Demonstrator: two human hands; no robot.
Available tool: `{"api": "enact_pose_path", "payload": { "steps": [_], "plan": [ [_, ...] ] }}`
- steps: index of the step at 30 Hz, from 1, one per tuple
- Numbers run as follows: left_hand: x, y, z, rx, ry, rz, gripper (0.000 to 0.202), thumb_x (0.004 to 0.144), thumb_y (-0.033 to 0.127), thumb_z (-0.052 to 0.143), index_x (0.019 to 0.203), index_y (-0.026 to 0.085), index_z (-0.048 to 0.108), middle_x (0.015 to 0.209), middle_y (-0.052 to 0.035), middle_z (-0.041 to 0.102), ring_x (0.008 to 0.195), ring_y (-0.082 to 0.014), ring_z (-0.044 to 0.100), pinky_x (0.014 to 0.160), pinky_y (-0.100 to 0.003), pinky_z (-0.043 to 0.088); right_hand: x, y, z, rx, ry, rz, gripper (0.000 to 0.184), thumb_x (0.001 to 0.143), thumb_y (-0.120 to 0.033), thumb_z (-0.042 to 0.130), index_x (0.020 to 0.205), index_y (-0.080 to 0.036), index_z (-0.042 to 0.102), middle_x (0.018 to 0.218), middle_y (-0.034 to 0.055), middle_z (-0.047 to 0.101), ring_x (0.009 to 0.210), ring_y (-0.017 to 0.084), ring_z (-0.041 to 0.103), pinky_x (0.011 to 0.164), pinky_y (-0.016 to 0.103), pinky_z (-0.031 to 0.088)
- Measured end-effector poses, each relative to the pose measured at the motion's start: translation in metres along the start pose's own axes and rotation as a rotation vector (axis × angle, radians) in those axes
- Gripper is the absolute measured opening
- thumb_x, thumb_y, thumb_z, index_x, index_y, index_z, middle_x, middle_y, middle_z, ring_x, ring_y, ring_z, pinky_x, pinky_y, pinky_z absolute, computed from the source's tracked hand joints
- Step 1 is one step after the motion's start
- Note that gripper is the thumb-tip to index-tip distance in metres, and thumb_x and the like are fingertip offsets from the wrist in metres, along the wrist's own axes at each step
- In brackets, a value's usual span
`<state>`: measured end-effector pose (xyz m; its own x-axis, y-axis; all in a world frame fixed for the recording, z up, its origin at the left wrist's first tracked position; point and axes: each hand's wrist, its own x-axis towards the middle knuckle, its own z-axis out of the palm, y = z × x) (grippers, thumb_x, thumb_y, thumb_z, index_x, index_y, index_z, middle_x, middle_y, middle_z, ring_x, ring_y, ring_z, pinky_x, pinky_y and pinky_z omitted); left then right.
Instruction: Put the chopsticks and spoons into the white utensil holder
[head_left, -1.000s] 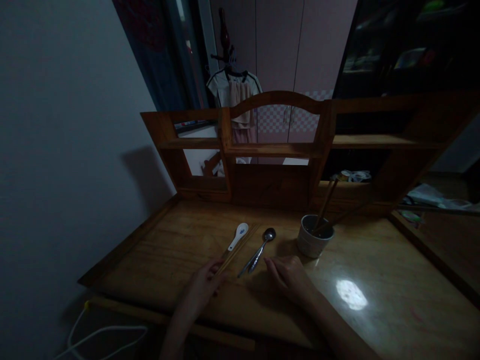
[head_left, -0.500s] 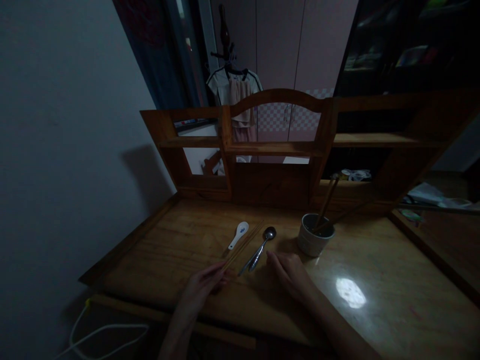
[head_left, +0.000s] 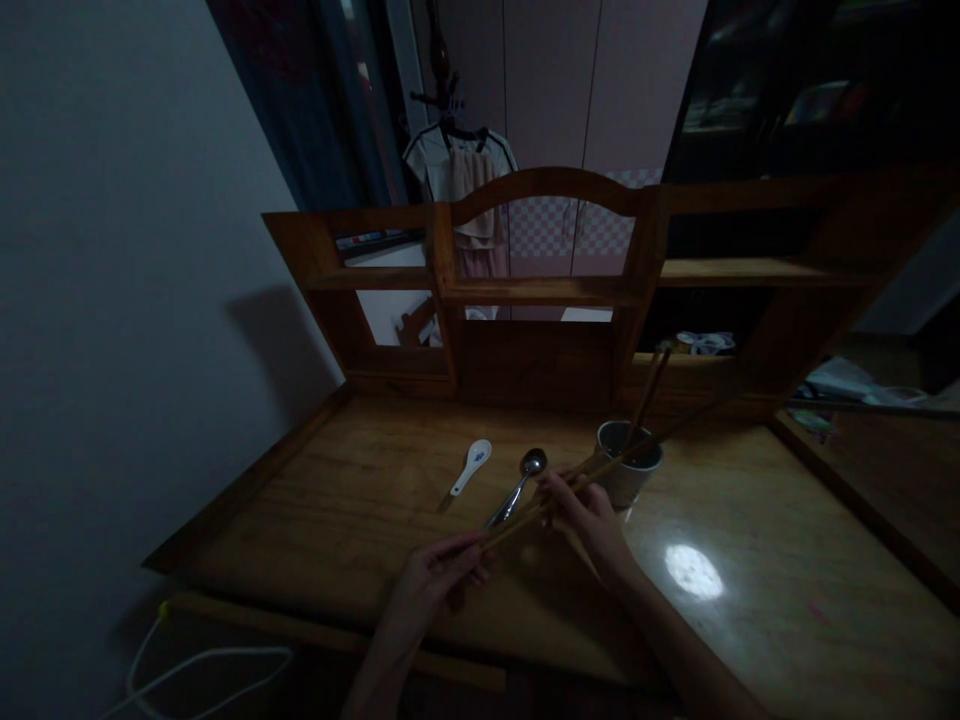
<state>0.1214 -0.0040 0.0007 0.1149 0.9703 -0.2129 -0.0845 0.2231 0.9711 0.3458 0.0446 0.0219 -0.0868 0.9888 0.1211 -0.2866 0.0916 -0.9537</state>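
Note:
A pair of thin wooden chopsticks [head_left: 514,526] is raised slantwise over the desk. My left hand [head_left: 439,580] pinches their near ends, and my right hand [head_left: 589,515] has its fingers closed around them farther up. Partly behind the chopsticks lies a shiny metal spoon [head_left: 533,462], with what looks like a second metal handle beside its own. To the left, a white spoon with a blue mark [head_left: 472,466] rests on the wood. Just beyond my right hand stands a pale grey pot [head_left: 628,487] holding long brown sticks [head_left: 651,390] that lean out of it.
The wooden desk [head_left: 315,500] has a raised shelf unit [head_left: 536,290] along its back. A wall [head_left: 135,300] borders it on the left. A white cable [head_left: 217,655] hangs by the front left corner. Light glares off the desktop on the right.
My left hand has lifted the chopsticks off the desk and moved them right. My right hand has risen slightly and closed on them. The spoons and pot stay put; the view shifted a little.

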Motion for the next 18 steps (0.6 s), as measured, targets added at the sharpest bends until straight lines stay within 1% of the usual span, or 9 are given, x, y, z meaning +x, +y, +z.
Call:
{"api": "enact_pose_path", "payload": {
  "steps": [3,5,7,9,12,14,18],
  "plan": [
    [-0.001,-0.007,0.002,0.015,0.03,0.022,0.034,0.078,0.044,0.069,0.081,0.01,0.072,0.074,-0.0099,0.069,0.061,-0.0137,0.059,0.052,-0.02,0.042,0.0,-0.01,-0.002,-0.01,0.05,-0.036,0.03,0.088,-0.043,0.064,0.089,-0.013,0.062,0.077,0.005,0.064,0.058,0.018,0.061,0.05,0.027,0.052],
    [-0.002,-0.011,0.001,0.01,0.056,0.052,0.035,0.082,0.044,0.064,0.077,0.01,0.071,0.072,-0.0085,0.067,0.061,-0.0125,0.058,0.054,-0.02,0.043,-0.001,-0.013,-0.003,-0.021,0.062,-0.044,0.029,0.088,-0.042,0.064,0.087,-0.013,0.062,0.072,0.0042,0.063,0.056,0.018,0.061,0.05,0.028,0.053],
    [-0.003,-0.015,0.0,-0.003,0.061,0.077,0.033,0.085,0.043,0.061,0.08,0.011,0.071,0.074,-0.0077,0.067,0.063,-0.0122,0.058,0.056,-0.02,0.044,0.0,-0.014,-0.005,-0.021,0.06,-0.035,0.028,0.088,-0.041,0.065,0.084,-0.013,0.063,0.071,0.0039,0.063,0.056,0.019,0.062,0.051,0.028,0.054],
    [-0.004,-0.017,-0.001,-0.02,0.049,0.09,0.031,0.086,0.041,0.06,0.086,0.012,0.071,0.077,-0.0079,0.068,0.064,-0.0125,0.059,0.058,-0.02,0.044,0.0,-0.013,-0.006,-0.014,0.07,-0.014,0.028,0.087,-0.041,0.066,0.083,-0.013,0.063,0.073,0.004,0.064,0.057,0.018,0.063,0.051,0.027,0.054],
    [-0.003,-0.018,-0.002,-0.05,0.041,0.094,0.031,0.087,0.039,0.061,0.1,0.012,0.069,0.078,-0.0084,0.069,0.065,-0.0133,0.06,0.061,-0.022,0.045,-0.001,-0.011,-0.008,-0.006,0.101,0.005,0.025,0.085,-0.039,0.07,0.087,-0.014,0.065,0.078,0.0043,0.066,0.061,0.018,0.065,0.055,0.026,0.056],
    [-0.001,-0.019,-0.002,-0.066,0.04,0.094,0.032,0.086,0.038,0.062,0.104,0.012,0.068,0.078,-0.0086,0.069,0.065,-0.0134,0.061,0.063,-0.022,0.046,-0.002,-0.011,-0.008,-0.025,0.094,-0.014,0.023,0.084,-0.036,0.072,0.092,-0.015,0.067,0.082,0.0047,0.067,0.065,0.018,0.066,0.06,0.026,0.056],
    [0.004,-0.022,-0.003,-0.072,0.038,0.064,0.033,0.086,0.038,0.062,0.105,0.012,0.067,0.081,-0.0096,0.069,0.065,-0.014,0.062,0.056,-0.021,0.044,-0.003,-0.013,-0.007,-0.089,0.035,-0.054,0.022,0.084,-0.034,0.072,0.096,-0.016,0.069,0.08,0.0048,0.069,0.069,0.019,0.066,0.066,0.027,0.056]
  ]
}}
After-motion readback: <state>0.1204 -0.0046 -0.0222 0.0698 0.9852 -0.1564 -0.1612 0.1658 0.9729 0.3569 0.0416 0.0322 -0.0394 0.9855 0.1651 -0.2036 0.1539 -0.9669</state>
